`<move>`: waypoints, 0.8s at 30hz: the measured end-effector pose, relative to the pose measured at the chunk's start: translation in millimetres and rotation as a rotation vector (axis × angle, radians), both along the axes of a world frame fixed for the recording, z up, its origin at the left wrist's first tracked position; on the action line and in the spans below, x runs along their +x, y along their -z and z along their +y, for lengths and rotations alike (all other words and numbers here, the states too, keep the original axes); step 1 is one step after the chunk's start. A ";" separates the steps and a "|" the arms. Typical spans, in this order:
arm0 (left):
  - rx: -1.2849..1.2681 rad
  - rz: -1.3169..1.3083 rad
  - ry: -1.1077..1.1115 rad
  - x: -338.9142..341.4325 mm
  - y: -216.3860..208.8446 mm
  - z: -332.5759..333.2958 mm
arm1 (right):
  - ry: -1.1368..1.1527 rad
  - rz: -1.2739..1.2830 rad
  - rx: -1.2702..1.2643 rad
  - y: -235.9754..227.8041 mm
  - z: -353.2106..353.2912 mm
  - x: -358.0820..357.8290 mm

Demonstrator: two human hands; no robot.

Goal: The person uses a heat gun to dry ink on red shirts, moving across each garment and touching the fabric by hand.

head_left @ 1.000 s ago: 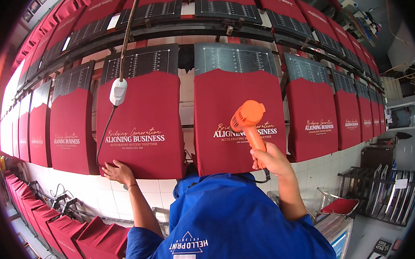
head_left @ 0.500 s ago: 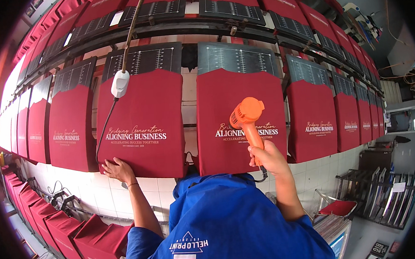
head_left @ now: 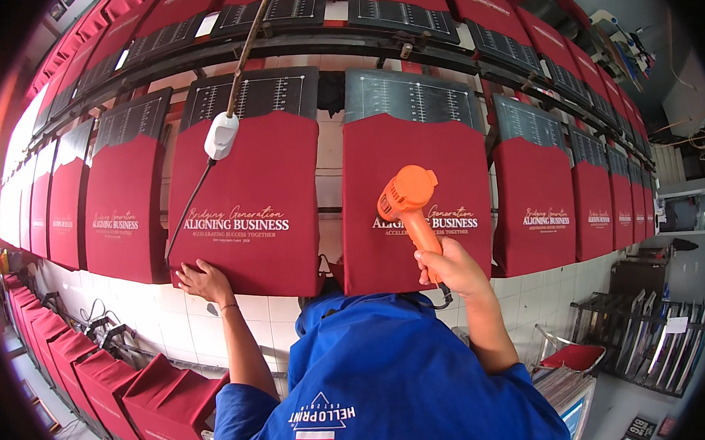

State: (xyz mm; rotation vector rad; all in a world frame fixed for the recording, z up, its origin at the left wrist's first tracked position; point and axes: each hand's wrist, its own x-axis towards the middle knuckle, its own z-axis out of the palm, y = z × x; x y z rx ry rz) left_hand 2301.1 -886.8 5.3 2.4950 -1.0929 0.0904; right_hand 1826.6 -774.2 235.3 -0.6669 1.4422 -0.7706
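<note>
Clamped around the handle of an orange heat gun [head_left: 408, 201], the right hand [head_left: 448, 267] aims its nozzle at the printed front of a dark red bag [head_left: 416, 209] stretched over a board. Left hand [head_left: 202, 280] lies flat, fingers spread, on the lower edge of the neighbouring red bag [head_left: 248, 201]. A white plug [head_left: 222, 136] hangs on a cable above it. More red bags [head_left: 98, 377] are stacked lower left.

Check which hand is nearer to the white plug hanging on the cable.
Left. The left hand rests on the lower edge of the red bag below the white plug; the right hand grips the orange heat gun, farther right.
</note>
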 end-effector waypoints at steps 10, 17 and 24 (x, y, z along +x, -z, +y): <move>0.017 -0.038 -0.001 2.7 2.3 -1.4 | 0.057 0.049 -0.035 3.1 -13.9 0.3; -0.005 0.029 -0.009 -5.8 -6.7 -0.3 | -0.020 -0.022 0.031 -8.2 -3.7 -6.0; -0.017 0.011 -0.004 -2.4 -2.9 0.7 | -0.029 -0.008 0.124 -17.8 26.5 -2.4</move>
